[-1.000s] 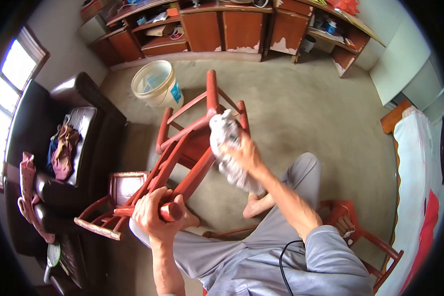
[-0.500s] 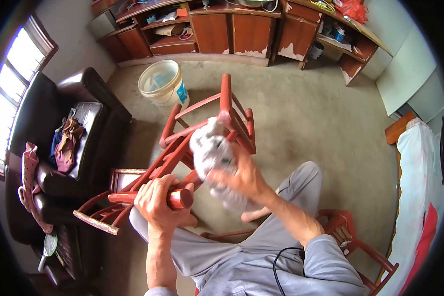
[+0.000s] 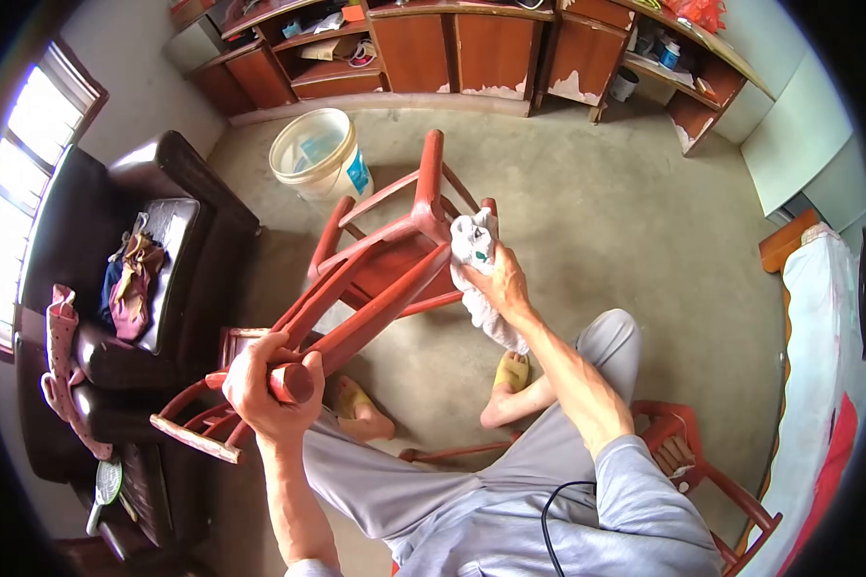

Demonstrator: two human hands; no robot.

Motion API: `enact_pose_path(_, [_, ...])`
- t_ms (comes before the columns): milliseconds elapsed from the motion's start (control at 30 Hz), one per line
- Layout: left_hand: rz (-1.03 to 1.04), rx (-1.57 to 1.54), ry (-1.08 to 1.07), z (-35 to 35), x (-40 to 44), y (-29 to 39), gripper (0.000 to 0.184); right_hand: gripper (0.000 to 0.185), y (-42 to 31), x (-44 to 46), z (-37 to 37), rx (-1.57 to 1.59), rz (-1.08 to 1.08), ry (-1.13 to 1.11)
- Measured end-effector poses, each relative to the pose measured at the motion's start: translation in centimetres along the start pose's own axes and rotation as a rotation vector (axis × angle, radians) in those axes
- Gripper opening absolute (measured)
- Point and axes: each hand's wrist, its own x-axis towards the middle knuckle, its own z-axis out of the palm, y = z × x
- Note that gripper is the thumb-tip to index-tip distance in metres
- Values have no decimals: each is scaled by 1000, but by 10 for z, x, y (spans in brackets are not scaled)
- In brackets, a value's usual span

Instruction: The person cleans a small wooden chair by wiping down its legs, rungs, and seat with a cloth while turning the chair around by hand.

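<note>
A red wooden chair (image 3: 383,310) is tipped over in front of my knees, its legs pointing away from me. My left hand (image 3: 267,389) is wrapped round one of its thick rails, close to the rounded end. In my right hand (image 3: 505,287) is a white cloth (image 3: 473,238) with a small green mark. It is bunched against the chair's right side, near a leg joint, and its loose end hangs down below my fingers. The cloth hides part of the chair frame there.
A white plastic bucket (image 3: 344,178) stands beyond the chair on the left. Dark sofa seats (image 3: 178,173) with clothes (image 3: 135,288) line the left wall. Another red chair (image 3: 664,418) is beside my right leg. Brown cabinets (image 3: 409,56) run along the back.
My right hand and the cloth have moved right and forward, from the chair's middle to its right side. My left hand has shifted left, and the chair has tilted slightly with it.
</note>
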Motion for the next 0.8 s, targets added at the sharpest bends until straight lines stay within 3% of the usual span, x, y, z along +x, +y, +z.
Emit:
enact_pose_path(133, [7,2,15,0,2,-5,36,67,27,18,-10,-144,-31,-67])
enact_pose_path(233, [24,13,5,1,2,-8,37,71,0,27,-29,-342,-19,-131])
enact_pose_path(300, [109,4,40,2,5,-11,30,69,-16,30,-34,-226,-270,4])
enact_pose_path(433, [157,-21,25,0,18,-20,29,63,-57,29,-16,-384,-512,12])
enact_pose_path(500, [159,-3,12,-5,26,-25,29,61,-56,23,-11,-418,-463,-27])
enact_pose_path(567, [140,-24,4,-8,32,-37,29,61,-39,20,-4,-416,-567,103])
enact_pose_path(733, [60,-2,-5,-11,54,-49,30,63,24,-24,-2,-470,-430,90])
enact_pose_path(800, [49,-21,4,-11,61,-55,30,65,49,-44,-5,-530,-252,-20])
